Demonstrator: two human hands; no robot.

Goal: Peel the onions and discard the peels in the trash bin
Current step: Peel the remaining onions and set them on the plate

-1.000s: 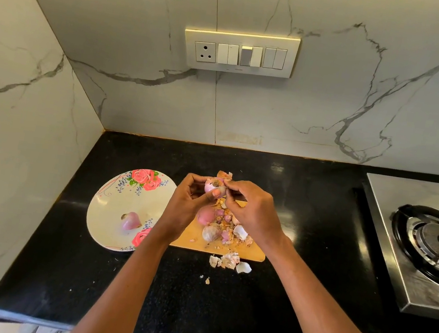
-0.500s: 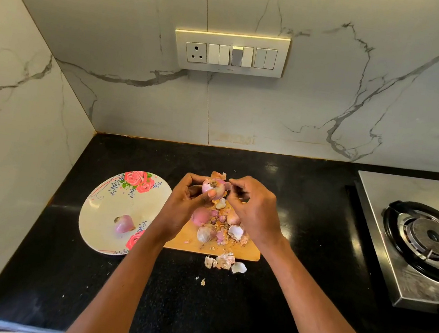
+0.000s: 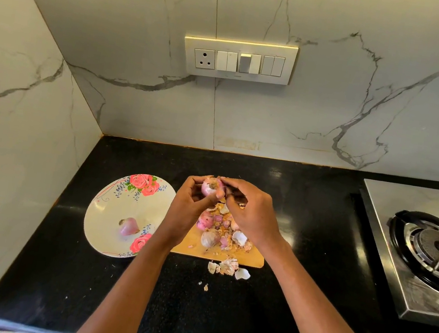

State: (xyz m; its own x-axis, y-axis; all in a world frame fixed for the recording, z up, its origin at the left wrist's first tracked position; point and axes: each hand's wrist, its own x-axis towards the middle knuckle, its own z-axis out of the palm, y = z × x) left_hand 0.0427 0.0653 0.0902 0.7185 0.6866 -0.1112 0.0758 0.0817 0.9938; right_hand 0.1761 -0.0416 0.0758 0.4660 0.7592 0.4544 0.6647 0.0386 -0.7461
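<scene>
- Your left hand [image 3: 193,202] grips the onion [image 3: 211,187] above the far edge of the board [image 3: 250,259], fingers curled round it, root end turned up toward you.
- Your right hand [image 3: 251,213] meets the onion from the right, fingertips [image 3: 225,179] closed at its upper right side; whether they pinch a flap of skin cannot be told.
- The onion lies between the hands, so the right hand is the one placed to pull skin away, rightward and down, by my judgement.
- Below the hands, unpeeled onions [image 3: 209,237] and loose peels [image 3: 239,238] crowd the board; more peels [image 3: 228,266] lie on the counter [image 3: 84,274] just beside its near edge.
- One peeled onion [image 3: 128,227] sits on the plate [image 3: 111,207], left of the board.
- The stove [image 3: 432,250] stands well apart on the right. No bin is in view.
</scene>
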